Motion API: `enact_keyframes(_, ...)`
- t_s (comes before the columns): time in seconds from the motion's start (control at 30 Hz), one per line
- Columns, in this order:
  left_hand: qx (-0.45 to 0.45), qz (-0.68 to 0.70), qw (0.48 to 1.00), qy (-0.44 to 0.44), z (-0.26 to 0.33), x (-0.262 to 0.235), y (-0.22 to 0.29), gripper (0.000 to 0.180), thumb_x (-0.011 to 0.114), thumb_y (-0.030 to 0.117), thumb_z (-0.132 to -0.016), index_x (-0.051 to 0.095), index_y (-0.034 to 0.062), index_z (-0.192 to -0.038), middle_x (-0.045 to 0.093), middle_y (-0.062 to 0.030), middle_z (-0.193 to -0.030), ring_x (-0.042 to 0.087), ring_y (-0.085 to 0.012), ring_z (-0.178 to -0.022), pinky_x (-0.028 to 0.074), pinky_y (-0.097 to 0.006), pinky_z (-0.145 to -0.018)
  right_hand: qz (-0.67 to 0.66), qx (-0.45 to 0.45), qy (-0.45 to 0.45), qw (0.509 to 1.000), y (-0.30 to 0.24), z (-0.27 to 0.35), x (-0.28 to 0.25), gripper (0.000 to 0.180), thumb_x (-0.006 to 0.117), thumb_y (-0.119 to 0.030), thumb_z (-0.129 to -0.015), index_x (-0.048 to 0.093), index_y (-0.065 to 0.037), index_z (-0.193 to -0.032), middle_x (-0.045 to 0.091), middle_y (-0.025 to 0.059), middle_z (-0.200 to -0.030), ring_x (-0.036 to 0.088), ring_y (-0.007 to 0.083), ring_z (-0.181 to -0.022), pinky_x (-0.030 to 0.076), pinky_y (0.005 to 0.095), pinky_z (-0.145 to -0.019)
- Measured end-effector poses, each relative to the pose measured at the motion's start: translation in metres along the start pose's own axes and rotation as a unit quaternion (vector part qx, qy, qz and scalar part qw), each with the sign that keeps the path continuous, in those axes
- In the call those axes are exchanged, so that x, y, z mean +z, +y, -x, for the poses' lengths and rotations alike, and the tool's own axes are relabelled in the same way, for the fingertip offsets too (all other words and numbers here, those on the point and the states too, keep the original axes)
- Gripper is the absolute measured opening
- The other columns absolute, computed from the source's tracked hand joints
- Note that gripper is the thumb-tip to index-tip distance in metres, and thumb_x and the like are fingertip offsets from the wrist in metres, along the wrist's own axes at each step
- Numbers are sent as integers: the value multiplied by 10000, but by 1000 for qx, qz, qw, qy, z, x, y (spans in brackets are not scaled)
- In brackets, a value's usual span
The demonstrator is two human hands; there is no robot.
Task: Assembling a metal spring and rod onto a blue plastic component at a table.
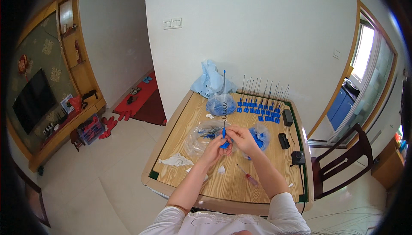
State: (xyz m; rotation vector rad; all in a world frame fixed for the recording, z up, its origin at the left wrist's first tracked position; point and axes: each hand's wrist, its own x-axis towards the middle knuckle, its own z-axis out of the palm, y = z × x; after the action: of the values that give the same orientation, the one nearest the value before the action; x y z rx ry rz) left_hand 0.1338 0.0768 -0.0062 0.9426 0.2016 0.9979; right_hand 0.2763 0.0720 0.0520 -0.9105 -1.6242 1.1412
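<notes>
Over the near middle of the table [214,192], both hands hold one blue plastic piece with a thin black rod [224,87] and coiled spring standing upright from it. My left hand [213,150] is closed round its blue base [224,144]. The fingers of my right hand [241,138] pinch the piece just beside the left fingertips, hiding part of it. A clear plastic bag [195,143] with dark spring parts lies beyond my left hand. Next to my right hand is another clear bag [260,136] of blue parts. A screwdriver [249,176] lies near my right forearm.
Several finished-looking blue pieces with spring rods [266,106] stand in rows at the far right. A bag of blue parts [221,105] and a light blue bag [210,80] sit at the back. White tissue [176,160] lies left; a chair [347,162] stands right.
</notes>
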Motion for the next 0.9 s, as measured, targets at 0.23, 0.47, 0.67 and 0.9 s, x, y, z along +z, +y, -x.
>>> enact_keyframes(0.23,65,-213,968,119,1,14,-1,146,443,184,-895,511,56,-879,498,0,-720,460,-66,-582,360,-211,-498,-11,-35,50,998,-9,1,-3,215,476,-84,-875,584,39,-1013,609,57,-950,537,104,-881,424,242,-797)
enact_keyframes(0.47,94,-354,916,165,5,17,1,142,488,204,-877,510,64,-861,497,-12,-662,446,-73,-529,352,-230,-479,-28,-34,63,997,-16,-4,-1,185,510,-92,-859,595,43,-951,626,67,-931,550,110,-873,432,248,-792)
enact_keyframes(0.67,136,-439,879,126,11,25,2,263,659,177,-772,482,62,-929,521,-12,-725,492,-74,-643,409,-229,-583,6,-59,78,995,-8,-7,-5,188,539,-122,-849,613,28,-934,634,63,-860,565,99,-781,452,230,-699)
enact_keyframes(0.9,70,-478,867,121,12,28,7,296,679,176,-759,474,57,-935,547,-24,-773,498,-62,-688,426,-234,-634,53,-62,95,992,-8,-3,-5,180,560,-141,-830,628,14,-894,634,51,-798,564,95,-746,446,232,-676)
